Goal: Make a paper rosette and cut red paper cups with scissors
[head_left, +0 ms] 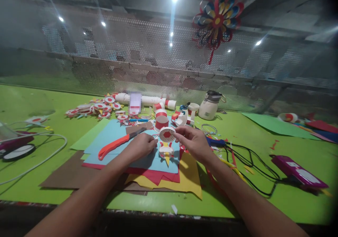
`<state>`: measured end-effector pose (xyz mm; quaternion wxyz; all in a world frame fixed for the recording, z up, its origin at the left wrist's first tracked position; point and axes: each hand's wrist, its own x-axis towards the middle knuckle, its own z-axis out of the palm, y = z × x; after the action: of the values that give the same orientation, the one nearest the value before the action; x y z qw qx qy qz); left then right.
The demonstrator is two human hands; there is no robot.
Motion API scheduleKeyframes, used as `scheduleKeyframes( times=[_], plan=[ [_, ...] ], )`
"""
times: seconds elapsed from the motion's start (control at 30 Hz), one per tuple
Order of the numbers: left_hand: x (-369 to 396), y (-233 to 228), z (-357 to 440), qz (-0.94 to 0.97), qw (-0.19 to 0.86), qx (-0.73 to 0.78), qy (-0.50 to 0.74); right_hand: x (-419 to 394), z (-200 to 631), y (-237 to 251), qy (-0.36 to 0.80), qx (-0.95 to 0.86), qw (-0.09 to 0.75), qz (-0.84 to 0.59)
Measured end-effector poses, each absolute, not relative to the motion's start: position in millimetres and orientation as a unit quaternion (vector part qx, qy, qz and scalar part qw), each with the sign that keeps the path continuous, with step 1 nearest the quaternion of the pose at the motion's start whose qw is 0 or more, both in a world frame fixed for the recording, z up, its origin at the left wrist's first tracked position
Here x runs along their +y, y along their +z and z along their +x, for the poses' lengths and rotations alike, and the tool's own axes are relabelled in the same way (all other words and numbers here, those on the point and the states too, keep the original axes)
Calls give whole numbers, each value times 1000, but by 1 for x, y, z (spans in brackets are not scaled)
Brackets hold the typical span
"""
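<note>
Head view, patterned disc (167, 134), nearly face-on

Left of the white, red-hexagoned disc (167, 134), the left hand (144, 145) is half-curled, back upward. Right of it, the right hand (194, 140) pinches its rim. Both bare forearms (92, 194) slant inward toward it.

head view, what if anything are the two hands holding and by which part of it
The right hand pinches the white disc with the red centre by its right edge; whether the left hand holds anything cannot be told.
</note>
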<state>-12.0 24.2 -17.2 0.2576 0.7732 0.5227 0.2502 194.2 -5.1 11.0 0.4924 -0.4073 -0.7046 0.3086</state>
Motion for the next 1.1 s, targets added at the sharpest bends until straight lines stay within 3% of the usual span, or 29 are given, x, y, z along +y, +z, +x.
scheduleKeyframes(
  times=[0.37, 1.1],
  plan=[
    [19, -12, -9, 776, 267, 527, 222, 2, 199, 8, 574, -523, 443, -447],
    [16, -6, -6, 774, 270, 542, 185, 7, 199, 3, 572, -506, 410, -498]
  ],
)
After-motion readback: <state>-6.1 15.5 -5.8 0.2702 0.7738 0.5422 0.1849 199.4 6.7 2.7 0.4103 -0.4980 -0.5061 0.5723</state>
